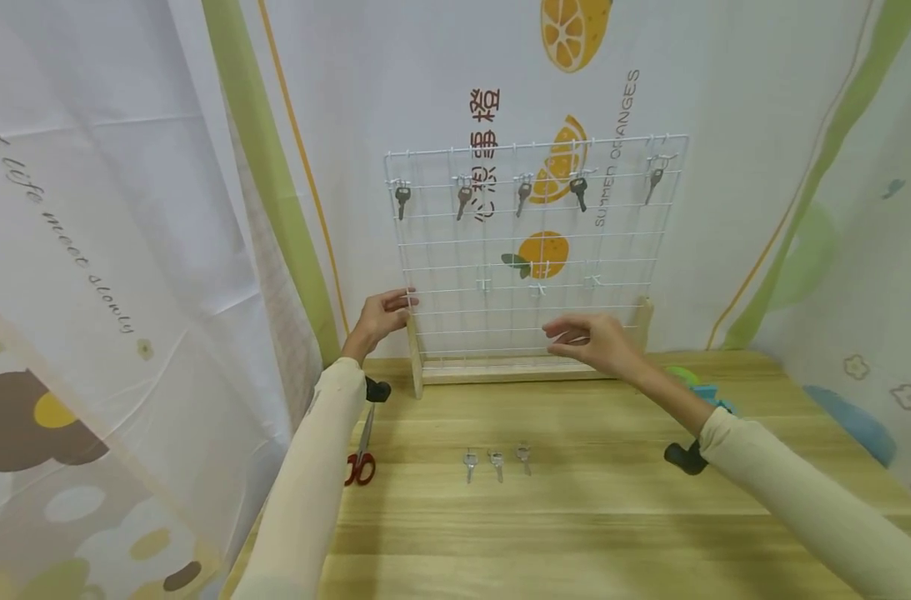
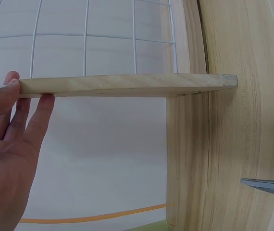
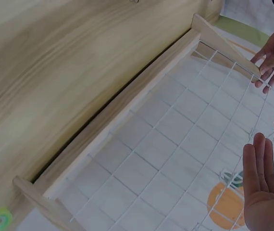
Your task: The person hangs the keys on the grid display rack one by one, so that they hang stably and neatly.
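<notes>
A white wire grid rack [image 1: 531, 244] stands upright in a wooden base at the back of the table. Its left wooden side piece [image 2: 122, 85] is pinched near the top between the thumb and fingers of my left hand [image 1: 380, 319]. Before the lower right part of the grid is my right hand [image 1: 586, 340], fingers extended and slightly bent; nothing shows between them. Several dark keys, among them one key [image 1: 578, 193], hang from hooks along the upper grid. Three white hooks, one of them a middle hook [image 1: 538, 290], sit lower down. Three silver keys [image 1: 496, 465] lie in a row on the table.
Red-handled scissors [image 1: 362, 467] lie on the wooden table [image 1: 575, 533] at the left. Behind my right forearm are a green ring-shaped item [image 1: 680, 372] and a blue item [image 1: 706, 393]. A printed curtain [image 1: 725, 208] hangs behind the rack.
</notes>
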Motion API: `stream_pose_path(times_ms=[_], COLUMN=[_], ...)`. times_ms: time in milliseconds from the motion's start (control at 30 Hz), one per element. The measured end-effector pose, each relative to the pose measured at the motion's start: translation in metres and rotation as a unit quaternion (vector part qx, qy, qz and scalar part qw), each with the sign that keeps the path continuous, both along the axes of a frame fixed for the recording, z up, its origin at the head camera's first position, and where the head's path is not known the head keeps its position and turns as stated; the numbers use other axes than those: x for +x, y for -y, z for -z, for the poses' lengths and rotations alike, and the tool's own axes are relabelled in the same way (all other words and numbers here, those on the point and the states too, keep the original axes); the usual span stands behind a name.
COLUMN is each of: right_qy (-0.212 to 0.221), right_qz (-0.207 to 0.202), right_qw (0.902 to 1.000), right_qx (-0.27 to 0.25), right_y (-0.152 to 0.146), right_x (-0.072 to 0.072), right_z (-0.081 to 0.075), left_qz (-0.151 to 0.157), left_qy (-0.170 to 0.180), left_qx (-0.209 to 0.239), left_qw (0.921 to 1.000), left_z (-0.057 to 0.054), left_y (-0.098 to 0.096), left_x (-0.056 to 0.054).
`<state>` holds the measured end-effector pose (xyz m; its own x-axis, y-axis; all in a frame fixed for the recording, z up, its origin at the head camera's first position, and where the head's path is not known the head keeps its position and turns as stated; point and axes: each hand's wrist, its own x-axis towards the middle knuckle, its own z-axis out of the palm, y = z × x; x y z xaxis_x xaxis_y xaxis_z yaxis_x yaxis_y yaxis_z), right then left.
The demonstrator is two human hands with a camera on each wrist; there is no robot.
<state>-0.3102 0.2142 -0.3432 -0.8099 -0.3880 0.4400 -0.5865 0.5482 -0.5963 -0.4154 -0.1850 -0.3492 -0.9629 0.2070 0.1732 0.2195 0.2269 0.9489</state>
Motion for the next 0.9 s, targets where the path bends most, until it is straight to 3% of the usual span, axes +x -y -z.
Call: stream_pose_path(times_ms=[400,900], right_qy=[0.017,0.048], right_qz=[-0.037,-0.085], right_qw=[0.9990,0.9952], right_qx=[-0.018,0.001], right_y=[0.023,0.053], right_x=[0.001,0.006], right_z=[0.032,0.076], left_qz=[0.003,0.002], left_qy=[0.003,0.012], left_qx=[0.005,0.010], left_qw=[1.0000,0.9999], left_z=[0.000,0.001], left_y=[0.000,-0.001], left_x=[-0.003,-0.006])
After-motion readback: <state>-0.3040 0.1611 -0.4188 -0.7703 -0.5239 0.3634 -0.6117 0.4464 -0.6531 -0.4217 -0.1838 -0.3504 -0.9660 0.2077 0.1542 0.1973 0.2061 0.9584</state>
